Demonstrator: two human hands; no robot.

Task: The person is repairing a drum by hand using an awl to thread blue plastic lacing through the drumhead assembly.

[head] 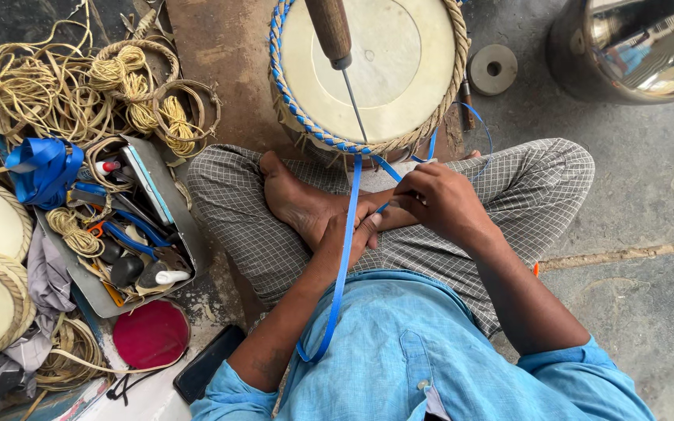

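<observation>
Coiled rope bundles (79, 86), tool tray (185, 234), red lid (150, 334), steel pot (633, 47), black phone (206, 362)

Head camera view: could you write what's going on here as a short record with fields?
Setting: person sitting cross-legged on a stone floor
Left hand: left hand pinching the blue strap
Right hand: right hand gripping the same strap nearer the drum
Drum: drum upright before the legs, pale skin on top, blue strap laced around its rope rim
Tool: awl with wooden handle, its point at the drum's rim
Left side: tray of tools, coils of cord, red lid
Top right: shiny metal pot
</observation>
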